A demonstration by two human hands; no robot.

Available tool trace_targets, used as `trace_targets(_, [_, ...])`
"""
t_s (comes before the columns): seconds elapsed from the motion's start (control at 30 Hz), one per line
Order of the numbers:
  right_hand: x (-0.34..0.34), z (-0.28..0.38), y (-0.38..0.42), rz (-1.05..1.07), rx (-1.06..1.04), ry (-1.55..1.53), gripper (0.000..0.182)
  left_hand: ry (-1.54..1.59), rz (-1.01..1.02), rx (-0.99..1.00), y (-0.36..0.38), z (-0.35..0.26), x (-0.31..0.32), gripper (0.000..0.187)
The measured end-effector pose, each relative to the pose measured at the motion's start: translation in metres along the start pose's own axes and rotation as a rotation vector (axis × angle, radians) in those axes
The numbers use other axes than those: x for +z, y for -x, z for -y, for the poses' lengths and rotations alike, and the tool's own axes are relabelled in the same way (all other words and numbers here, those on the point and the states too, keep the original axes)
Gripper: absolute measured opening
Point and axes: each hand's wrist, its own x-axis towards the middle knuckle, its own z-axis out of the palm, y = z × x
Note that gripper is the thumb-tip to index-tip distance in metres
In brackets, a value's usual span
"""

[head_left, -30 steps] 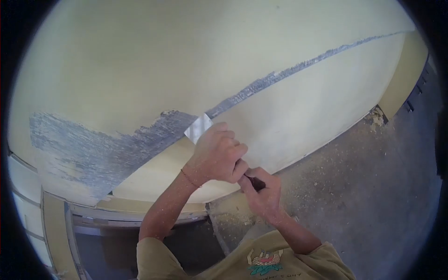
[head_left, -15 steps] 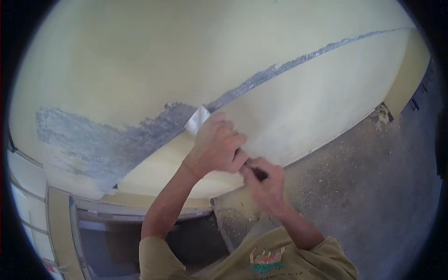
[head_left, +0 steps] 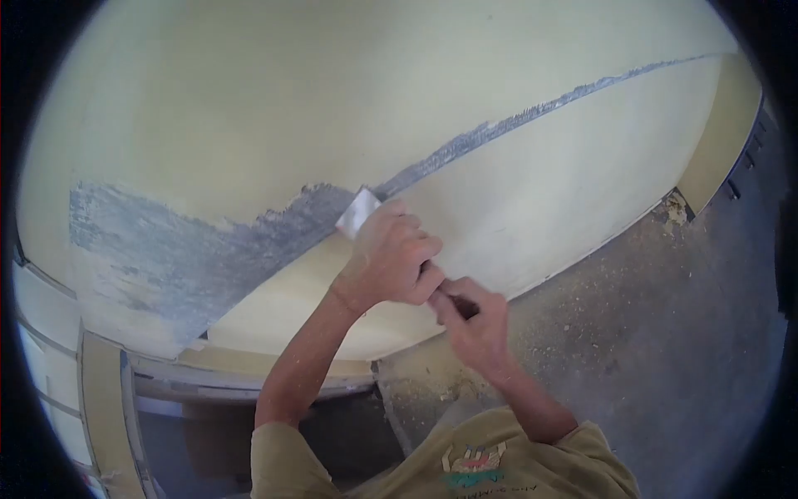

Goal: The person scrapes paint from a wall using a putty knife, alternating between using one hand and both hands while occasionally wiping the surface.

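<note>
In the head view, we find both hands on one scraper [head_left: 356, 216], set at the near edge of a grey patch [head_left: 274, 241] on the cream wall [head_left: 216, 108]; the left hand [head_left: 391, 259] is wrapped round it just behind the blade, probably to guide the edge, while the right hand [head_left: 480, 331], nearer and to the right, curls about the handle [head_left: 450, 289], we judge to add push and steady the angle. We see a pale, shiny, flat blade, its edge facing far left; blur and fingers leave us unsure of the handle's full shape
</note>
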Motion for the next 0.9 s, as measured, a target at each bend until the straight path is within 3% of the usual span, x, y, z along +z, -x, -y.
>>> trace_targets(0.13, [-0.004, -0.004, 0.004, -0.043, 0.094, -0.062, 0.012, 0.041, 0.043, 0.019, -0.001, -0.004, 0.014, 0.02])
trace_targets(0.2, [0.007, -0.004, -0.002, -0.024, -0.033, -0.04, 0.011, -0.028, 0.064, 0.003, -0.003, 0.001, -0.007, 0.02])
trace_targets(0.3, [-0.003, 0.006, 0.005, -0.062, 0.038, -0.077, 0.01, 0.041, -0.029, 0.044, -0.007, -0.003, 0.006, 0.02])
trace_targets(0.4, [0.009, -0.001, 0.009, -0.053, -0.02, -0.003, 0.008, -0.005, 0.053, 0.077, -0.002, 0.003, 0.002, 0.02])
trace_targets(0.53, [-0.001, -0.008, 0.007, -0.118, -0.029, -0.084, 0.009, 0.038, 0.005, 0.024, -0.005, -0.005, 0.013, 0.02])
trace_targets(0.6, [-0.015, -0.008, 0.004, -0.04, 0.01, 0.004, 0.009, 0.03, 0.009, 0.019, -0.005, -0.007, 0.026, 0.019])
trace_targets(0.7, [-0.001, 0.005, -0.008, -0.015, -0.058, 0.023, 0.01, -0.012, -0.011, -0.015, -0.006, -0.001, -0.007, 0.018])
trace_targets(0.9, [0.008, -0.001, -0.006, -0.045, -0.031, -0.058, 0.009, 0.025, -0.095, -0.006, -0.004, 0.004, -0.005, 0.018])
